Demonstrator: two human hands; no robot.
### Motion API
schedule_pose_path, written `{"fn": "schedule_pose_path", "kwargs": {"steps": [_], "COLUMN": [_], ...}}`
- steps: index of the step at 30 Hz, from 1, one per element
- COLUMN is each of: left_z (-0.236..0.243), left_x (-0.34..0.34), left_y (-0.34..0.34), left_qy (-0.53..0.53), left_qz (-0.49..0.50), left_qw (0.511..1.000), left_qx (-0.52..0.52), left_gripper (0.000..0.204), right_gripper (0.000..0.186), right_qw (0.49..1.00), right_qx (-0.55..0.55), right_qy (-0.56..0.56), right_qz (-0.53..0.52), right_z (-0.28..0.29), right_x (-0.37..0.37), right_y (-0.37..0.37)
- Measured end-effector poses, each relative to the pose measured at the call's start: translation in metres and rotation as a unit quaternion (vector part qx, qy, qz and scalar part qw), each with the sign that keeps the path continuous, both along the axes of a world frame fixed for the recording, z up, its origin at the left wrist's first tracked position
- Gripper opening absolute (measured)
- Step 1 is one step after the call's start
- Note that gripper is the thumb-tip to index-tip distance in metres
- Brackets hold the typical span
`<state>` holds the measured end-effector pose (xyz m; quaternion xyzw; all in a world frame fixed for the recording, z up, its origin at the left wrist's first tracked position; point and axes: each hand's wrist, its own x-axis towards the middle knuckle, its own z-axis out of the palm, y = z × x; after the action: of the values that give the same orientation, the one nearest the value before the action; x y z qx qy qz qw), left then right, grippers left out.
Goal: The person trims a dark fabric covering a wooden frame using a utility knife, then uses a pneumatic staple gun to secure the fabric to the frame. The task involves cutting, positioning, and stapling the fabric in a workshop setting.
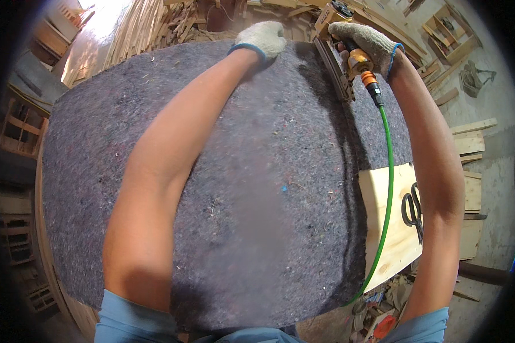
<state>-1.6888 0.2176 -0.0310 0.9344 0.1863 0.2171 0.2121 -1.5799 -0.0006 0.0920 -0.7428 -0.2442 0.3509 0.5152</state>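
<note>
My gloved left hand (262,39) is at the far edge of a grey felt sheet (229,131), fingers curled down at that edge and partly hidden. My gloved right hand (366,43) grips a pneumatic nail or staple gun (355,60) at the far right edge of the felt. A green hose (389,171) runs from the gun's orange coupling toward me. Beside the hose, black-handled scissors (409,208) lie on a pale plywood piece (377,228), partly behind my right forearm.
Piles of wooden strips (140,28) lie beyond the far edge. Wooden frames (23,128) stand at the left. Loose boards (469,143) and wooden offcuts are on the right. Scraps (377,320) lie below the near right edge.
</note>
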Motion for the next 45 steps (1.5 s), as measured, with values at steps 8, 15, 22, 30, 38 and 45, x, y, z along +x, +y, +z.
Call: {"fn": "schedule_pose_path", "kwargs": {"steps": [8, 15, 22, 30, 38, 45], "left_z": [0.017, 0.007, 0.007, -0.002, -0.020, -0.019], "left_x": [-0.001, 0.022, 0.029, 0.039, 0.066, 0.067], "left_y": [-0.005, 0.012, 0.021, 0.033, 0.047, 0.034], "left_qy": [0.050, 0.074, 0.088, 0.103, 0.085, 0.091], "left_qz": [-0.043, -0.071, -0.111, -0.132, -0.134, -0.086], "left_qw": [0.998, 0.993, 0.985, 0.960, 0.954, 0.976], "left_qx": [0.007, 0.062, 0.100, 0.224, 0.254, 0.179], "left_gripper": [0.040, 0.041, 0.036, 0.032, 0.026, 0.032], "right_gripper": [0.028, 0.029, 0.033, 0.029, 0.035, 0.037], "right_qw": [1.000, 0.999, 0.999, 0.998, 0.997, 0.995], "right_qx": [-0.003, 0.003, 0.012, 0.022, 0.035, -0.026], "right_qy": [-0.024, -0.033, -0.039, -0.043, -0.035, -0.068], "right_qz": [0.014, -0.001, 0.030, 0.037, 0.056, 0.063], "right_z": [0.006, 0.000, -0.004, 0.002, -0.011, -0.009], "right_x": [-0.006, 0.003, 0.014, -0.006, 0.022, 0.031], "right_y": [-0.007, -0.005, -0.007, -0.004, -0.004, 0.004]}}
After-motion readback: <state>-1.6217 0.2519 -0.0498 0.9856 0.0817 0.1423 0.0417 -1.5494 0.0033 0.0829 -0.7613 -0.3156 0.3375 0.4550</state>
